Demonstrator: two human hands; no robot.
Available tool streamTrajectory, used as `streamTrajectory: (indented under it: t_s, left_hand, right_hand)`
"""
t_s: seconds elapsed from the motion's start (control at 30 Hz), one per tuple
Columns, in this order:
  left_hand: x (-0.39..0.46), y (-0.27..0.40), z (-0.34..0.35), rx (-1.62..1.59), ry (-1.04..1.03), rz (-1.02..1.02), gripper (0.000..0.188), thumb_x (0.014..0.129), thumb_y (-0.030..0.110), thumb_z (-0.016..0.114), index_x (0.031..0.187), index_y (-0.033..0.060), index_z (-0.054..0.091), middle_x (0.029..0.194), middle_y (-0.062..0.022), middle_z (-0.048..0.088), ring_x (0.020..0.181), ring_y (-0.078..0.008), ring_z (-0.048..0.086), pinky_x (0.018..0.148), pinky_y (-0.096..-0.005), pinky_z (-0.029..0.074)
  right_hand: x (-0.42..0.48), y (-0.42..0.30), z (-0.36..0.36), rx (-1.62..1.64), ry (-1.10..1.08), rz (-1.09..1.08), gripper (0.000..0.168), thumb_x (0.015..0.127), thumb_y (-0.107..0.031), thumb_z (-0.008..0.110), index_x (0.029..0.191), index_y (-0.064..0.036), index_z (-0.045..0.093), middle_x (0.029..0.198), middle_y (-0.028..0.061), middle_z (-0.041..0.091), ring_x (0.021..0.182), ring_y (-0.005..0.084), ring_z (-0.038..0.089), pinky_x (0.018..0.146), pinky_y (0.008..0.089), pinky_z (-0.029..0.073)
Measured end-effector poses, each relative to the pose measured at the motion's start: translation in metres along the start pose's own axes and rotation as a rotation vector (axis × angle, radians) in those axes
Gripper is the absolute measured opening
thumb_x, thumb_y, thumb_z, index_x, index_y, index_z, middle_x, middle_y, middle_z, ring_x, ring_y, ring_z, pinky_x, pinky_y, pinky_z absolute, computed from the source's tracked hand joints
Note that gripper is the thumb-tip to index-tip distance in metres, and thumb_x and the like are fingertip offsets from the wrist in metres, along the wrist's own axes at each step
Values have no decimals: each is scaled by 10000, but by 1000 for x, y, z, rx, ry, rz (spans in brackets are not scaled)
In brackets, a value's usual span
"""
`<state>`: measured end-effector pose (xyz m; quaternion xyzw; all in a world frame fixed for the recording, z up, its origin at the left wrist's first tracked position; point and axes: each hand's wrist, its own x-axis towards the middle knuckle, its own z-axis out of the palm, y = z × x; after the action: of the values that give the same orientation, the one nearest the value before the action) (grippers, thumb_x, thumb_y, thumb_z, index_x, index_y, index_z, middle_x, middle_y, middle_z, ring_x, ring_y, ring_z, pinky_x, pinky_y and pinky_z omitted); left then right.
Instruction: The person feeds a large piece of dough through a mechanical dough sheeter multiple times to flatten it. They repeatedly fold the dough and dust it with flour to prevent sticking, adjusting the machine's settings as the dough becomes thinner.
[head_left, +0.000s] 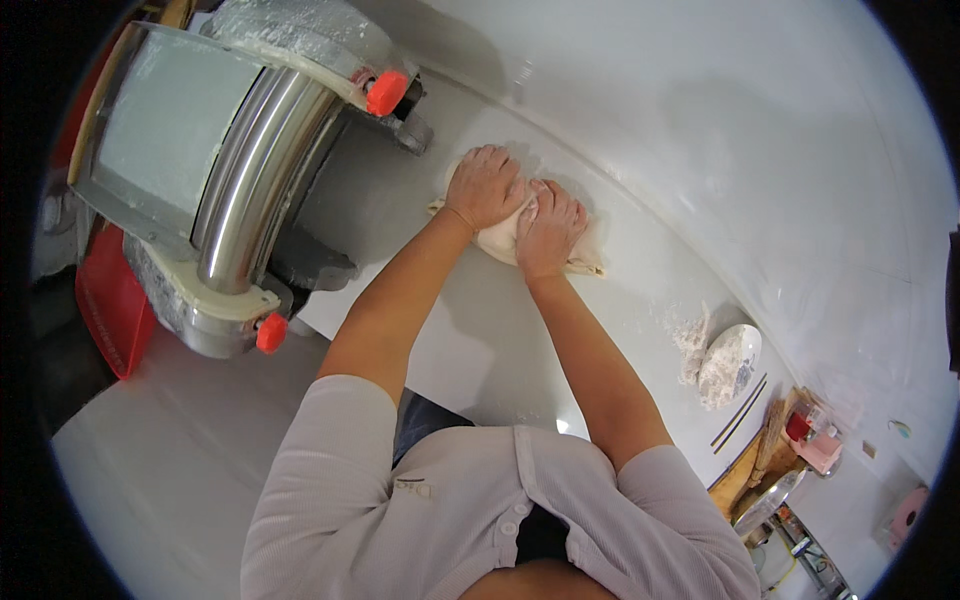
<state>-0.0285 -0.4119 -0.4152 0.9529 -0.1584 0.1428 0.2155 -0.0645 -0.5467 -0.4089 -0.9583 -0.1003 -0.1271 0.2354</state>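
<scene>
A pale slab of dough (499, 241) lies on the white worktop (480, 322), close to the foot of the wall. My left hand (487, 187) rests over its far left part, fingers curled over the top. Just right of it and a little nearer to me, my right hand (553, 229) grips the dough's right half. Folded edges of dough stick out at the left and right sides. The fingertips of both hands are partly hidden against the dough, and white flour marks my right fingers.
A dough sheeter with a steel roller (259, 180) and red knobs (387, 93) stands at left, above a red dustpan-like scoop (112, 300). To the right are a plate of flour (729, 366), spilled flour (691, 346), two chopsticks (739, 414), and a wooden board (739, 469) with a brush.
</scene>
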Motion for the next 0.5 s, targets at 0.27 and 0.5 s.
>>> streamTrajectory:
  t_s: [0.27, 0.5]
  left_hand:
    - [73, -23, 14, 59, -35, -202, 257, 774, 234, 461, 705, 34, 606, 777, -131, 593, 773, -287, 554, 695, -406, 430]
    - [34, -5, 2, -97, -37, -235, 269, 789, 251, 460, 779, 41, 628, 839, -137, 607, 830, -298, 558, 788, -414, 400]
  right_hand:
    - [63, 7, 26, 10, 130, 278, 165, 845, -207, 466, 917, -85, 552, 965, 72, 526, 932, 257, 474, 855, 392, 319]
    - [34, 16, 21, -175, 208, 9, 225, 837, -225, 476, 983, -78, 564, 1056, 71, 529, 978, 244, 470, 885, 415, 309]
